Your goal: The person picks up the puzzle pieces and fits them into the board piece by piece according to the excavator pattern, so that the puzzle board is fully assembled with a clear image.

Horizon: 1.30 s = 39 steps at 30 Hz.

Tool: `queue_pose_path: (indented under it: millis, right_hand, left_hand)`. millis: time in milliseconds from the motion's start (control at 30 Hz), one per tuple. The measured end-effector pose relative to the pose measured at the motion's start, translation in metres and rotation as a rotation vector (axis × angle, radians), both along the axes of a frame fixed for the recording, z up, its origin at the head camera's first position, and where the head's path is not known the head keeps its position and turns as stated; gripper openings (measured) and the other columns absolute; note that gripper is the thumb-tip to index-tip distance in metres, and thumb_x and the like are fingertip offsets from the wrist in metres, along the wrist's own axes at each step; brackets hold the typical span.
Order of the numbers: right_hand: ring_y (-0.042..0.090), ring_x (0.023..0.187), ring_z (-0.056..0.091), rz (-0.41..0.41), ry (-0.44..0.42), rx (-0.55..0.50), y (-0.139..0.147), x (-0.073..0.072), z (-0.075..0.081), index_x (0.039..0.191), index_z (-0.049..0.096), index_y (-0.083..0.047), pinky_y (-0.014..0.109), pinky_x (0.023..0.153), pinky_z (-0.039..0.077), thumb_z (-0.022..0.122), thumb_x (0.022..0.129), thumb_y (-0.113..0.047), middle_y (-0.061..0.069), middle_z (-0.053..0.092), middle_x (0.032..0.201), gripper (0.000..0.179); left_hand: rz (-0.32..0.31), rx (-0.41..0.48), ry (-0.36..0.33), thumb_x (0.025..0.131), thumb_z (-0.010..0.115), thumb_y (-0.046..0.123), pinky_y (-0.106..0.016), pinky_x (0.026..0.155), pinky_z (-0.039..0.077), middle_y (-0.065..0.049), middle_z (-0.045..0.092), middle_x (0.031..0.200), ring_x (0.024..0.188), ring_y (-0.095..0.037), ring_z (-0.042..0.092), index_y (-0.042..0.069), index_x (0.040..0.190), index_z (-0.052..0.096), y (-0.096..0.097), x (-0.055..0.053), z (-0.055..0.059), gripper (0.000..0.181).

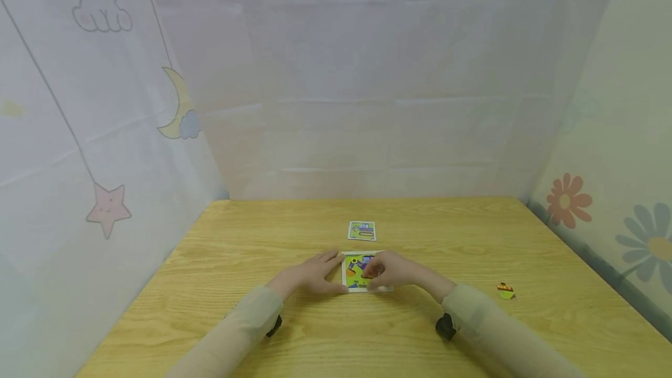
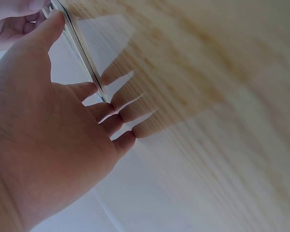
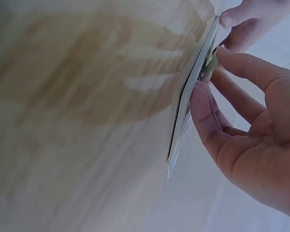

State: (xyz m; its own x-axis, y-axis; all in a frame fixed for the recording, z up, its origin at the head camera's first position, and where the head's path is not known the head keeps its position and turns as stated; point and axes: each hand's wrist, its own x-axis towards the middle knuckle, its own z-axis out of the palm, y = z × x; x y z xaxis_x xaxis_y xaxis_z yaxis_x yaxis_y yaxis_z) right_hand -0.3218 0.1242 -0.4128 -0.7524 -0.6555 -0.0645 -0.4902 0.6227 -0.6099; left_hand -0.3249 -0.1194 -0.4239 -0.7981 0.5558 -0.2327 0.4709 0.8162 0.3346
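Observation:
A small white-framed jigsaw puzzle with a green picture of a digger lies flat on the wooden table. My left hand rests at its left edge, thumb and fingers spread; in the left wrist view the thumb and index fingertip touch the frame's side. Above the puzzle's right half is my right hand, which covers part of the picture. Between its thumb and fingers it pinches a puzzle piece, seen edge-on and tilted over the frame in the right wrist view. The piece's picture is mostly hidden.
Behind the puzzle lies a square card with a similar digger picture. Loose puzzle pieces lie to the right, beyond my right forearm. Printed cloth walls stand at the table's back and sides.

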Motion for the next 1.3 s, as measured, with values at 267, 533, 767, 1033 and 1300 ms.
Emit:
queue_pose_path:
  millis: [267, 533, 767, 1033, 1300]
  right_hand:
    - [0.011, 0.080, 0.052, 0.006, 0.023, 0.008, -0.0001, -0.0013, -0.0015, 0.096, 0.071, -0.006, 0.023, 0.068, 0.046, 0.072, 0.082, -0.012, 0.001, 0.059, 0.088, 0.016]
    - [0.015, 0.083, 0.054, 0.013, 0.031, 0.050, -0.0024, -0.0035, -0.0019, 0.106, 0.072, -0.008, 0.021, 0.069, 0.046, 0.079, 0.076, -0.018, 0.001, 0.060, 0.092, 0.033]
    - [0.012, 0.081, 0.051, -0.007, 0.011, 0.050, -0.0017, -0.0039, -0.0032, 0.106, 0.071, -0.012, 0.023, 0.067, 0.045, 0.079, 0.075, -0.019, -0.003, 0.061, 0.092, 0.033]
    - [0.009, 0.078, 0.052, -0.010, -0.013, 0.021, 0.0003, -0.0031, -0.0041, 0.107, 0.069, -0.009, 0.022, 0.066, 0.046, 0.079, 0.075, -0.017, -0.002, 0.063, 0.090, 0.034]
    - [0.009, 0.074, 0.050, -0.019, -0.024, 0.028, -0.0002, -0.0032, -0.0043, 0.105, 0.070, -0.009, 0.021, 0.063, 0.044, 0.078, 0.076, -0.017, -0.002, 0.062, 0.086, 0.032]
  left_hand:
    - [0.003, 0.005, 0.000, 0.085, 0.052, 0.063, -0.051, 0.115, 0.020, -0.009, 0.016, 0.157, 0.143, -0.032, 0.017, 0.017, 0.151, 0.021, -0.0006, 0.0000, -0.0010, 0.086]
    - [-0.003, -0.004, 0.002, 0.086, 0.052, 0.062, -0.050, 0.116, 0.020, -0.010, 0.016, 0.157, 0.143, -0.033, 0.018, 0.016, 0.151, 0.022, -0.0004, 0.0014, 0.0018, 0.085]
    - [-0.010, 0.003, 0.006, 0.087, 0.052, 0.061, -0.050, 0.115, 0.020, -0.011, 0.016, 0.157, 0.143, -0.034, 0.018, 0.014, 0.151, 0.021, 0.0000, 0.0017, 0.0035, 0.085]
    - [-0.009, 0.004, 0.007, 0.086, 0.052, 0.061, -0.051, 0.115, 0.021, -0.011, 0.016, 0.157, 0.143, -0.034, 0.019, 0.014, 0.150, 0.022, 0.0003, 0.0007, 0.0021, 0.085]
    - [-0.004, 0.005, -0.002, 0.086, 0.052, 0.063, -0.051, 0.115, 0.020, -0.011, 0.015, 0.157, 0.143, -0.033, 0.018, 0.016, 0.150, 0.022, 0.0002, 0.0005, 0.0011, 0.085]
